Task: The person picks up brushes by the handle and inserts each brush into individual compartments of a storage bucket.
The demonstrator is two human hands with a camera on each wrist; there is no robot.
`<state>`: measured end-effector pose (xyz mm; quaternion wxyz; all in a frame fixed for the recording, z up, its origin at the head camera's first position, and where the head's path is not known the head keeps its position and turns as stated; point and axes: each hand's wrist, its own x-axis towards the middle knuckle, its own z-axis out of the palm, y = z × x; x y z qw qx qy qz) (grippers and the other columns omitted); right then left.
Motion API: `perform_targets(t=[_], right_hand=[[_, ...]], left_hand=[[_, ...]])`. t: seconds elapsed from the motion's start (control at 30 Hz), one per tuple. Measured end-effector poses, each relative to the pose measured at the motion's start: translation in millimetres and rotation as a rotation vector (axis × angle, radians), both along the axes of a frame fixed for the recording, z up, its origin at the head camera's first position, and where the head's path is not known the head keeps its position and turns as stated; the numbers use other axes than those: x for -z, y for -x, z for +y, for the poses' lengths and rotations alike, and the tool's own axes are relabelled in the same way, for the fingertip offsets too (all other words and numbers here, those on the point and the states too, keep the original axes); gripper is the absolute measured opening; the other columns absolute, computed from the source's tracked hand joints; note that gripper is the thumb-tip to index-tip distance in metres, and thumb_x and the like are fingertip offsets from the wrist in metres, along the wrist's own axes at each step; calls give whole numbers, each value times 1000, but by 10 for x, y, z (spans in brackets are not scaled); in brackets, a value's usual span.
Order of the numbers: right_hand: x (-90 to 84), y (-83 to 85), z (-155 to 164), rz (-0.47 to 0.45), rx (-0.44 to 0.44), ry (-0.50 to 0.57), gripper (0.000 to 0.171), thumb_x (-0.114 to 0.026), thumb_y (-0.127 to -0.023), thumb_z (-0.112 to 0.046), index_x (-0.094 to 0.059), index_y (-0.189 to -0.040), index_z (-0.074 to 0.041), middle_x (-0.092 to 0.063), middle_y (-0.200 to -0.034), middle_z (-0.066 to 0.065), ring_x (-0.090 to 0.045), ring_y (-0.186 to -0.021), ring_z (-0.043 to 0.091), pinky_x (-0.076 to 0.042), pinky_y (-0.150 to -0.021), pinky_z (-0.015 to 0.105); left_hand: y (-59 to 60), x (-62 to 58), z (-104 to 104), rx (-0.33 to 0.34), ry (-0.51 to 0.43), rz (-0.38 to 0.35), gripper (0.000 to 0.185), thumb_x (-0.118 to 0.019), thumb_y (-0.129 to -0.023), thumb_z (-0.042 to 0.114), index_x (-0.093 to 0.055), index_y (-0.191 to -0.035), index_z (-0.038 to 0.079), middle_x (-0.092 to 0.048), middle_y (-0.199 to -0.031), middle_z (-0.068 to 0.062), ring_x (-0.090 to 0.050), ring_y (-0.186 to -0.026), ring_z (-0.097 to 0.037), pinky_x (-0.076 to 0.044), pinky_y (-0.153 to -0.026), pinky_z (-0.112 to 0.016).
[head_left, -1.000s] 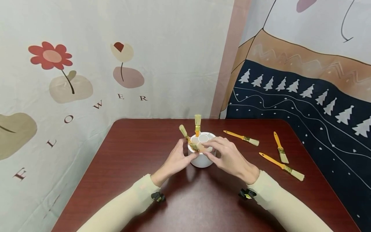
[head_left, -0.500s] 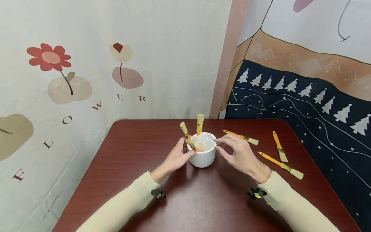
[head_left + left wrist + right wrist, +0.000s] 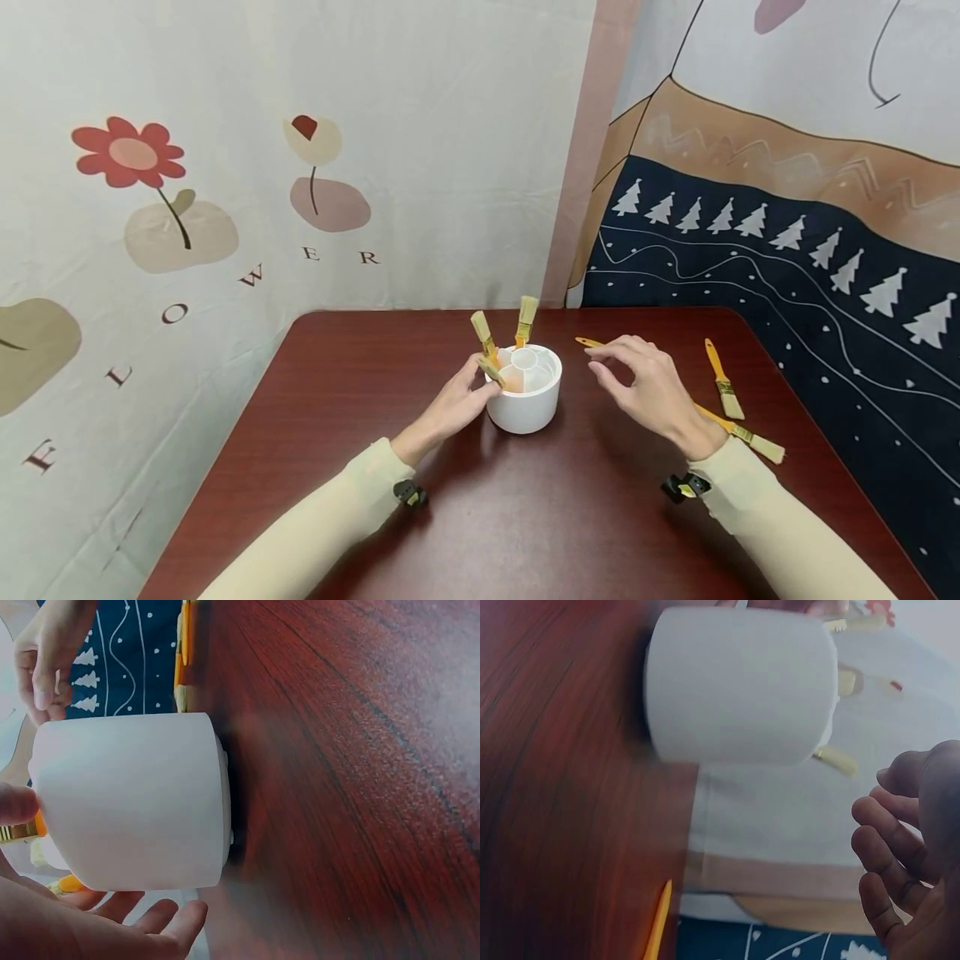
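At the middle of the table (image 3: 337,392), with bare wood toward every edge, the white holder (image 3: 525,398) stands with the left hand (image 3: 457,407) pinching a brush (image 3: 492,372) at its 9 o'clock rim, while the right hand (image 3: 648,387) hovers empty and loosely spread at 3 o'clock.

Left hand (image 3: 457,406) fingers curled; right hand (image 3: 651,390) raised, fingers relaxed.
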<state>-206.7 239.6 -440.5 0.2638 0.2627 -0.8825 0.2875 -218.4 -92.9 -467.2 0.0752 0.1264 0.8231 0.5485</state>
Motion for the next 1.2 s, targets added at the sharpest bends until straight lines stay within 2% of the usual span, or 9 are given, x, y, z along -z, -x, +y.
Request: perform_targets(t=[0.1, 0.37, 0.53, 0.67, 0.8, 0.93, 1.03, 1.13, 1.2], right_hand=[[47, 43, 70, -8, 13, 6, 25, -92, -98, -6, -88, -123, -9, -87, -114, 5, -80, -107, 27, -64, -94, 52], [151, 130, 227, -9, 56, 0, 23, -90, -100, -5, -88, -122, -8, -86, -112, 7, -76, -95, 25, -62, -81, 44], [206, 181, 312, -16, 90, -4, 22, -90, -99, -5, -88, -121, -7, -85, -109, 8, -78, -93, 27, -61, -80, 38], [244, 224, 382, -34, 115, -9, 21, -89, -101, -5, -88, -122, -6, -84, -109, 9, -78, -95, 30, -61, -80, 44], [283, 265, 453, -68, 137, -24, 22, -88, -102, -5, -88, -124, -5, -83, -110, 10, -79, -97, 31, -62, -80, 48], [326, 310, 527, -123, 167, -41, 25, -87, -102, -6, -86, -127, -4, -82, -114, 12, -81, -102, 32, -64, -87, 54], [350, 341, 579, -176, 187, -39, 27, -87, -103, -6, -85, -129, -3, -81, -117, 15, -81, -106, 36, -64, -94, 60], [367, 372, 623, -227, 205, -37, 28, -86, -104, -8, -84, -131, -1, -80, -121, 18, -80, -111, 41, -63, -99, 65], [379, 397, 646, -260, 216, -40, 29, -85, -106, -10, -84, -133, 0, -80, -123, 21, -79, -115, 44, -62, -103, 67]], left_hand=[[-7, -10, -1, -6, -15, -15, 51, -65, -104, 22, -63, -154, 13, -58, -177, -13, -52, -167, -37, -41, -136, -63], [-31, -12, -6, -16, -17, -16, 51, -67, -102, 20, -59, -152, 8, -59, -173, -18, -51, -167, -41, -40, -136, -64], [-90, -7, -5, -28, -30, 3, 69, -70, -102, 17, -47, -165, 0, -60, -169, -26, -56, -162, -42, -43, -135, -63], [-184, -37, 17, -70, -2, 43, 77, -78, -102, 18, -44, -169, -2, -61, -167, -29, -63, -156, -45, -49, -131, -65], [-297, -62, 53, -154, 67, 53, 79, -85, -100, 29, -48, -163, -1, -61, -163, -25, -65, -151, -43, -52, -128, -62], [-403, -96, 111, -222, 109, 41, 80, -88, -98, 43, -50, -155, 1, -60, -159, -22, -64, -149, -40, -53, -125, -59], [-460, -121, 165, -247, 129, 49, 83, -90, -96, 50, -51, -152, 2, -60, -154, -22, -66, -141, -40, -55, -117, -56], [-488, -135, 215, -263, 138, 57, 83, -91, -95, 53, -51, -148, 3, -60, -150, -22, -66, -134, -40, -55, -111, -55], [-490, -135, 240, -276, 141, 61, 82, -91, -96, 55, -51, -146, 4, -60, -149, -21, -67, -135, -41, -56, -111, -57]])
